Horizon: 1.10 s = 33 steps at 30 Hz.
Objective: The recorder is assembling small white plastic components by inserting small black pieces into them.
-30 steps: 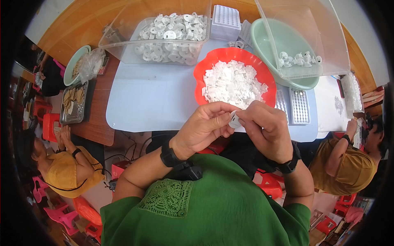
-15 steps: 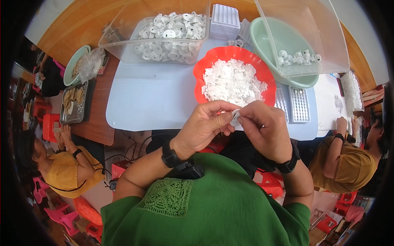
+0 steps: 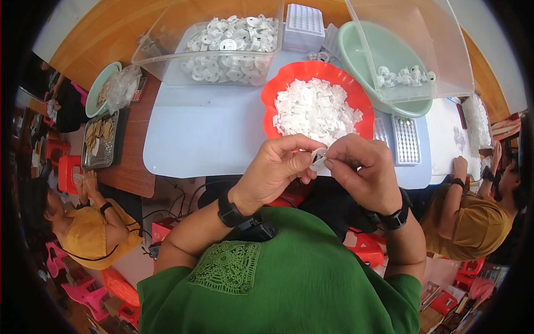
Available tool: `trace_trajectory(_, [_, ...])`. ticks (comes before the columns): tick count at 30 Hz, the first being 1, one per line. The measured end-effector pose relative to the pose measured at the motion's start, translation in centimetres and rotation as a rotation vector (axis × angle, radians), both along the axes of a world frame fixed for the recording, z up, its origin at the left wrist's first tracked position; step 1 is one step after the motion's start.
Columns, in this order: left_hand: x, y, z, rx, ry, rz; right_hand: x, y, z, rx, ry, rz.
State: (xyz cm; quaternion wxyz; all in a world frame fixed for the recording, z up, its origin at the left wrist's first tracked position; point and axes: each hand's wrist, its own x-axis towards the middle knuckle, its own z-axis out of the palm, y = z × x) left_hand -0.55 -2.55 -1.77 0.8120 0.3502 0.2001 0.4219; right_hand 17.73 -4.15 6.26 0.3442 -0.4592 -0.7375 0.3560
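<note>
From the head view, the blue board's (image 3: 200, 133) near edge runs behind the hands, and a broad bare stretch lies left of the red bowl (image 3: 268, 97). The white disc (image 3: 319, 159) is just this side of the bowl, pinched between the left hand's (image 3: 272, 171) thumb and fingers. The right hand's (image 3: 364, 170) curled fingertips meet its right edge; I can't tell if they grip it. Against a second ago, the disc is tilted differently and the right wrist sits slightly farther right. White pieces (image 3: 314, 108) fill the bowl, close ahead of the knuckles. A green basin (image 3: 347, 42) crowds its right side; a clear bin (image 3: 167, 58) stands behind, left.
</note>
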Motion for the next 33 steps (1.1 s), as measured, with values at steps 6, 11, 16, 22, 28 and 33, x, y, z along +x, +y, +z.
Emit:
trace_trajectory(6, [0.1,0.0,-0.1,0.002,-0.026,-0.006,0.2,0.0,0.1,-0.014,0.013,0.031])
trace_trajectory(11, [-0.1,0.1,-0.4,0.031,-0.018,-0.019,0.4,0.1,0.0,-0.026,0.016,0.014])
trace_trajectory(16, [0.0,0.1,-0.4,0.037,-0.02,-0.02,0.4,0.3,0.3,-0.031,-0.009,0.043])
trace_trajectory(22, [-0.1,0.2,-0.5,0.043,0.001,-0.024,0.1,0.4,0.3,0.008,-0.03,0.063])
trace_trajectory(28, [-0.1,0.2,0.0,0.04,0.025,-0.01,-0.2,0.0,-0.7,-0.109,0.023,-0.053])
trace_trajectory(33, [-0.2,0.3,0.3,0.059,0.058,0.033,-0.4,-0.3,-2.1,0.058,0.004,-0.232])
